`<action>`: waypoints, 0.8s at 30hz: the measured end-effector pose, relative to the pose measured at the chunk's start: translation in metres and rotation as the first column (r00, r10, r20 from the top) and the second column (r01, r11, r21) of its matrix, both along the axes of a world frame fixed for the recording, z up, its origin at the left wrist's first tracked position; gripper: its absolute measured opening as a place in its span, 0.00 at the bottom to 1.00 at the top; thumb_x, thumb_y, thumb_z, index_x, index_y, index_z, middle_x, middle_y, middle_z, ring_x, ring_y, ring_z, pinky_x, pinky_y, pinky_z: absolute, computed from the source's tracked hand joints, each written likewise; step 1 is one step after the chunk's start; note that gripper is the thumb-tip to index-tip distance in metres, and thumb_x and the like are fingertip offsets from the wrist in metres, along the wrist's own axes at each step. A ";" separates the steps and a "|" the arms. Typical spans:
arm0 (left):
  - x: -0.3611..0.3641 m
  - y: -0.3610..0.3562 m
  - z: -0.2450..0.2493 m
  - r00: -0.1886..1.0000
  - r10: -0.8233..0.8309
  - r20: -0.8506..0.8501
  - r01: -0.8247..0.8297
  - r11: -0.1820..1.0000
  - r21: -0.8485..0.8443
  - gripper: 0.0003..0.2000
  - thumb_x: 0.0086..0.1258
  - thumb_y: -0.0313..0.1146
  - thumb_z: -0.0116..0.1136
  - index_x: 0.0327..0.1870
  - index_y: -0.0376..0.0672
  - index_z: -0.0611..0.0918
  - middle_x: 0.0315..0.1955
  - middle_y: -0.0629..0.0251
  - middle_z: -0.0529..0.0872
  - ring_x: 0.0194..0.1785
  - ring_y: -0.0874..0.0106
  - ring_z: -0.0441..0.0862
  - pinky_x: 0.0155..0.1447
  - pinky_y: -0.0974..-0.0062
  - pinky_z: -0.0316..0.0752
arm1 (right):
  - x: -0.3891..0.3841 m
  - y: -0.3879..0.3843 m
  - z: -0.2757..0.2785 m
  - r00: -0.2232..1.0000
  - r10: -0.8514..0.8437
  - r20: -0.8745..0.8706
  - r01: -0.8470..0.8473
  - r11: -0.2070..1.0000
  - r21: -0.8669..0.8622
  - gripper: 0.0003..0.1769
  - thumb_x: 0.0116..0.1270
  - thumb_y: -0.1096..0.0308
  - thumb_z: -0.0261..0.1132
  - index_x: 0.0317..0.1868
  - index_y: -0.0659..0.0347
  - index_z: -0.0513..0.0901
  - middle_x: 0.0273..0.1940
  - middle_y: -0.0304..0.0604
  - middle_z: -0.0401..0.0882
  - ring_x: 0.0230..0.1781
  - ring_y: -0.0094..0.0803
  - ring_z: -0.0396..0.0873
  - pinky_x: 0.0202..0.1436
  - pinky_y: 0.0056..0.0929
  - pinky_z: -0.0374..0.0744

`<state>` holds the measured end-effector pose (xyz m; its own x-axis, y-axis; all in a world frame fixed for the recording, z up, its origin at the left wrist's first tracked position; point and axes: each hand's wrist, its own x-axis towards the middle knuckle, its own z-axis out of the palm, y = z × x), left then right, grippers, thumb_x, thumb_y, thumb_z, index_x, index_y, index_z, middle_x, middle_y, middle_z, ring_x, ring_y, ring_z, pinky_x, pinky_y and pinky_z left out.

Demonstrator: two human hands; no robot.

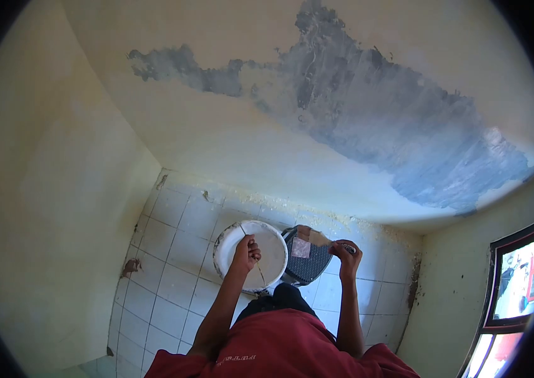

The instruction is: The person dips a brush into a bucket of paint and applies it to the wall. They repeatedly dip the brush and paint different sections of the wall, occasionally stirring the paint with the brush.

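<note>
My left hand (248,253) is closed around the thin wire handle (261,272) of a round white bucket (218,255). Pale paint-like material shows inside the bucket, and its rim is smeared with dark marks. My right hand (347,250) is closed on the handle of what looks like a flat paintbrush (318,238), its brown end pointing left. Below the brush is a dark stool (310,268) with a textured top, close to the bucket's right side. A small pinkish-white square piece (301,247) overlaps the stool top.
Ahead stands a cream wall (229,132) with a large grey patch (367,107) of bared surface. Another wall (46,189) rises on the left. White floor tiles (166,290) lie below, with flakes along the wall's foot. A dark-framed window (522,277) is at right.
</note>
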<state>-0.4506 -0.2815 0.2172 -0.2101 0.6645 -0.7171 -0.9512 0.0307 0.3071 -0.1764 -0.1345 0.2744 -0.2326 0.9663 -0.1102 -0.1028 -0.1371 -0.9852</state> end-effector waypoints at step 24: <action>-0.011 0.031 0.008 0.982 -0.187 -0.015 0.187 0.981 0.042 0.16 0.66 0.40 0.58 0.20 0.55 0.66 0.11 0.81 0.55 0.14 0.83 0.50 0.22 0.82 0.51 | 0.058 -0.018 0.003 0.976 -0.191 0.100 0.191 0.982 0.009 0.10 0.60 0.76 0.66 0.40 0.74 0.84 0.30 0.51 0.85 0.29 0.34 0.86 0.38 0.30 0.85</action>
<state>-0.4613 -0.2508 0.2250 -0.0871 0.7232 -0.6851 -0.9263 0.1942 0.3228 -0.1184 -0.1524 0.2773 -0.0314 0.9918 -0.1240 -0.0282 -0.1249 -0.9918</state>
